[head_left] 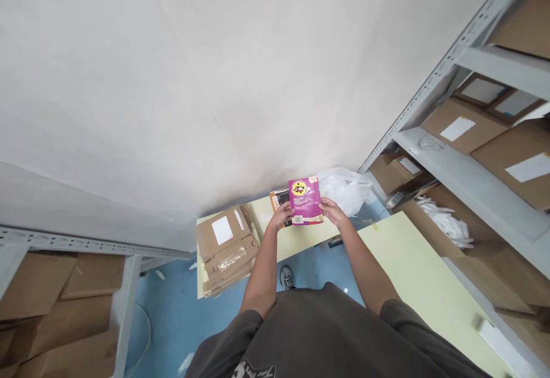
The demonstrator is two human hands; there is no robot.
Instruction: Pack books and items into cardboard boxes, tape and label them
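Observation:
A purple book (305, 201) with a yellow cartoon picture and a barcode on its face is held up between both hands. My left hand (282, 216) is closed on its left edge. At its lower right edge, my right hand (332, 211) grips with the fingers wrapped behind. An orange and black book (280, 198) lies partly hidden behind the purple one, on a pale yellow table (263, 213).
Flattened cardboard boxes (227, 246) are stacked on the table's left end. A clear plastic bag (344, 189) sits to the right. Another yellow table (399, 258) stands at right. Shelves (476, 172) with cartons rise on the right; more cartons (64, 315) fill the left shelves.

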